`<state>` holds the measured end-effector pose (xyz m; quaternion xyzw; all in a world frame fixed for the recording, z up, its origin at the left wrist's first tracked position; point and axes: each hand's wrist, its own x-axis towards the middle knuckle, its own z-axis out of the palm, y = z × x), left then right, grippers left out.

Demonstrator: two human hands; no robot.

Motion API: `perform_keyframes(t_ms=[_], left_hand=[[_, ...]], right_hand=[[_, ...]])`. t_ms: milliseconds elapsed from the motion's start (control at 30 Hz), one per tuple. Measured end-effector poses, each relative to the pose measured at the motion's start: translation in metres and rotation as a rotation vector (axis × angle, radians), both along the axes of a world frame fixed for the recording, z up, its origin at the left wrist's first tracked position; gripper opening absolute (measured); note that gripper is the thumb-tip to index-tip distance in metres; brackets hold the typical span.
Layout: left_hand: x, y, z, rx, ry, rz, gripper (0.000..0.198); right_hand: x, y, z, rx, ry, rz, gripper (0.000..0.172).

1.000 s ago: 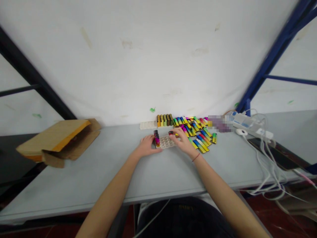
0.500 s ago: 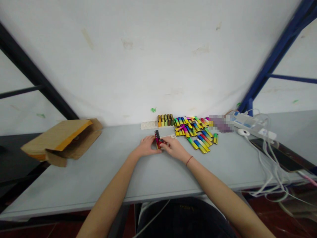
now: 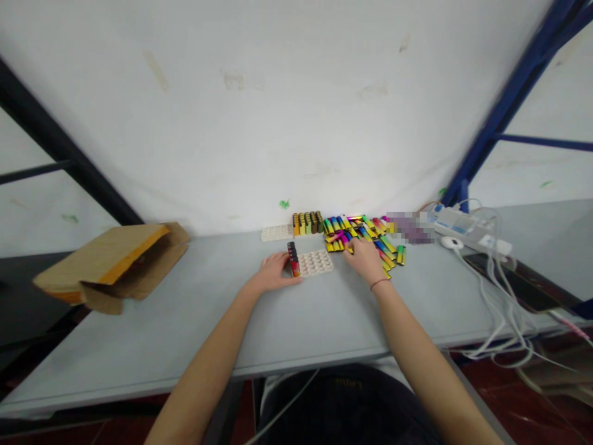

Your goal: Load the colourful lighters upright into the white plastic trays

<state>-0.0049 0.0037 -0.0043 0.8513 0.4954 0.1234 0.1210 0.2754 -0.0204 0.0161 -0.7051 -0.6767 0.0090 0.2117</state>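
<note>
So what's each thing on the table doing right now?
Left hand: resting beside the tray.
Right hand: reaching into the lighter pile.
Tray: mostly unfilled, lighters standing at its left end.
Lighter pile: lying loose.
Cardboard box: open, on its side.

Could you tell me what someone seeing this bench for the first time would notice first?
Most striking is the heap of rainbow-coloured lighters against the wall, where the right hand reaches in. Next is the white slotted tray at the table's centre, with a few lighters standing at its left end beside the left hand. An open cardboard box sits far left.
</note>
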Motion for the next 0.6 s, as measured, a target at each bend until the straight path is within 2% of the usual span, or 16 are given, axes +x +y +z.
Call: perform_keyframes(t_ms=[33,100,200,367,500,533,600], left_hand=[[0.0,0.001,0.0,0.001,0.002,-0.002,0.081],[-0.001,0.001,-0.001,0.001,0.007,0.001,0.081],[-0.001,0.001,-0.001,-0.004,0.016,0.004,0.081],[-0.001,0.001,-0.001,-0.005,0.02,0.006,0.081],[-0.001,0.001,0.0,0.003,0.016,0.002,0.08],[-0.001,0.001,0.0,0.002,0.019,0.003,0.08],[-0.001,0.001,0.001,0.0,0.018,0.005,0.081]], right_hand=[[0.007,-0.001,0.0,-0.062,-0.05,-0.081,0.028],[0.015,-0.005,0.0,-0.169,-0.123,-0.157,0.037],[0.014,-0.009,0.002,-0.238,-0.163,-0.132,0.036],[0.01,-0.006,0.002,-0.243,-0.116,0.047,0.018],[0.015,0.0,0.001,-0.168,0.034,0.255,0.006],[0.015,0.002,0.001,-0.138,0.102,0.311,0.005],[0.011,0.003,0.001,-0.06,0.303,0.404,0.016]])
